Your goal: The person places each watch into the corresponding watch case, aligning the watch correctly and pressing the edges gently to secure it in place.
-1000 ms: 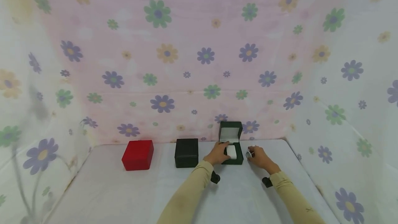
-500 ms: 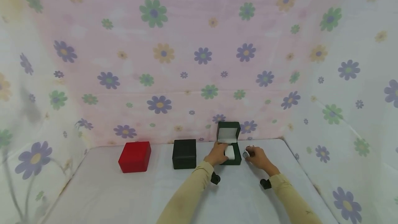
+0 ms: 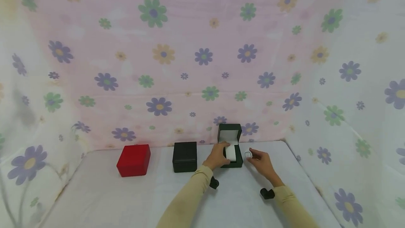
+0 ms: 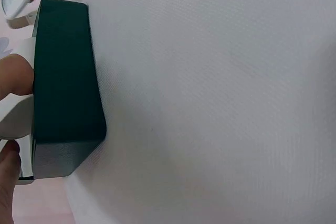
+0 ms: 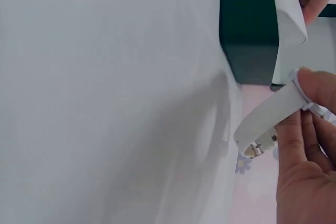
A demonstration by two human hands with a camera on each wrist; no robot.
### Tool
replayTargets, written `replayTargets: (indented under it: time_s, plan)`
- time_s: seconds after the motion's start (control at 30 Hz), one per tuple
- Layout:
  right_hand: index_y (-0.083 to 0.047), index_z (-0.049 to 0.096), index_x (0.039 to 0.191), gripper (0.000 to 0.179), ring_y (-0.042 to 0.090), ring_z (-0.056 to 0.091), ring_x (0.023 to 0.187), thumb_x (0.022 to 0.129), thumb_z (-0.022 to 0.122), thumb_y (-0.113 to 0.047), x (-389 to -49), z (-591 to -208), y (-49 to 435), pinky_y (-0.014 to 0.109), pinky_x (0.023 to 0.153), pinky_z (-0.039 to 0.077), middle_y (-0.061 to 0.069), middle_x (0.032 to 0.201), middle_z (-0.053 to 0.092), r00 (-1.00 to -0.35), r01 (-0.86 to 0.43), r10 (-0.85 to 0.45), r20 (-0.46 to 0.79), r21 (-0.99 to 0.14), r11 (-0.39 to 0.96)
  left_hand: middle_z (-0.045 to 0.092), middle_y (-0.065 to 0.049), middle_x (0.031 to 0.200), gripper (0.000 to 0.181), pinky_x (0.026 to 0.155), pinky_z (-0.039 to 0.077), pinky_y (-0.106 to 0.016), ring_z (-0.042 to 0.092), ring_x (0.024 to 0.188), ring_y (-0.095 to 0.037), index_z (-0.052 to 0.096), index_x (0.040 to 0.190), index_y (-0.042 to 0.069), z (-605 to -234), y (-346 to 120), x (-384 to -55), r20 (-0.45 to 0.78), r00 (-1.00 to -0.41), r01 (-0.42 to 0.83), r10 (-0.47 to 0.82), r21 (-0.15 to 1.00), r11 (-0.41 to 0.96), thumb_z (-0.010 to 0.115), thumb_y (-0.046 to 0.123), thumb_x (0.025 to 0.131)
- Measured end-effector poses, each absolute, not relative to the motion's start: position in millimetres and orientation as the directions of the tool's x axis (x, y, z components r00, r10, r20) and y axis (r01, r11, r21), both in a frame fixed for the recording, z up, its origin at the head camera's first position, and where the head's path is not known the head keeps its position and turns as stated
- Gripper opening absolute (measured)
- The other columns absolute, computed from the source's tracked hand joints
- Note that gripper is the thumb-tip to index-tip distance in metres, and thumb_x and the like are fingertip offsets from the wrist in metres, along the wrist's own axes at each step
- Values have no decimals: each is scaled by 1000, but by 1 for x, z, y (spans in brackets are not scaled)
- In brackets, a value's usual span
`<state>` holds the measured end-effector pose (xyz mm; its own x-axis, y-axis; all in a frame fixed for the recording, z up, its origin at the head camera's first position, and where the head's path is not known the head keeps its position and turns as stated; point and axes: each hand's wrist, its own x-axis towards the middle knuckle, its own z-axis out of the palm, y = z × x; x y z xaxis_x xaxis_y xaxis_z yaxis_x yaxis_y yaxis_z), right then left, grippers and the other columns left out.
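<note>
A green box (image 3: 239, 157) stands with its lid raised at the back of the table in the head view. My left hand (image 3: 217, 155) reaches over its left side and grips the white cushion (image 3: 231, 153) inside. Seen from the left wrist, the thumb presses on the cushion (image 4: 17, 121) just above the box wall (image 4: 65, 77). Just right of the box, my right hand (image 3: 264, 164) pinches a white wristwatch (image 3: 248, 154) by its case. The watch's strap (image 5: 270, 114) forms a loop and hangs close beside the box corner in the right wrist view.
To the left of the left hand stands a closed black box (image 3: 185, 156). Farther left is a closed red box (image 3: 134, 160). All stand on a white-covered table (image 3: 126, 200), with a flowered cloth (image 3: 177, 90) behind it.
My right hand has turned the watch so its white face shows more, and brought it slightly nearer the green box. The left hand stays at the cushion. The whole head view has shifted slightly.
</note>
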<state>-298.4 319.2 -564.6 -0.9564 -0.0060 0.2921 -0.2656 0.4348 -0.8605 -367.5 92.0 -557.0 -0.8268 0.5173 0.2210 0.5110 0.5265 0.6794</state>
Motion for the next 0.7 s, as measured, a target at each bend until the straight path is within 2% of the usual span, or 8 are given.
replayTargets:
  time_s: [0.1, 0.3, 0.57, 0.7]
  plan:
    - [18, 56, 131, 46, 41, 69, 107, 89, 72, 8, -296, -566, 316, 15, 82, 56, 34, 124, 65, -960, -241, 34, 279, -882, 405, 62, -16, 138, 70, 108, 50, -41, 59, 127, -29, 60, 136, -3, -558, 91, -368, 229, -825, 514, 517, 684, 517, 87, 0, 71]
    - [12, 58, 134, 48, 16, 69, 101, 91, 74, -3, -293, -573, 314, 12, 85, 55, 28, 124, 68, -962, -197, 97, 254, -898, 393, 63, -15, 135, 70, 105, 52, -42, 60, 120, -27, 61, 135, -2, -562, 88, -371, 264, -810, 538, 524, 692, 482, 87, 0, 70]
    - [8, 61, 134, 47, 23, 69, 105, 92, 74, -7, -277, -570, 306, 13, 83, 55, 24, 123, 69, -967, -164, 114, 226, -902, 400, 60, -16, 141, 70, 107, 51, -44, 59, 125, -29, 59, 136, -1, -566, 86, -371, 319, -775, 585, 546, 691, 426, 85, 1, 71]
    - [7, 63, 132, 46, 16, 69, 100, 90, 76, -6, -268, -570, 306, 15, 83, 56, 23, 120, 70, -968, -154, 127, 219, -908, 391, 60, -19, 140, 68, 108, 50, -46, 59, 127, -32, 57, 136, -5, -568, 85, -370, 370, -744, 627, 557, 674, 390, 83, -1, 74]
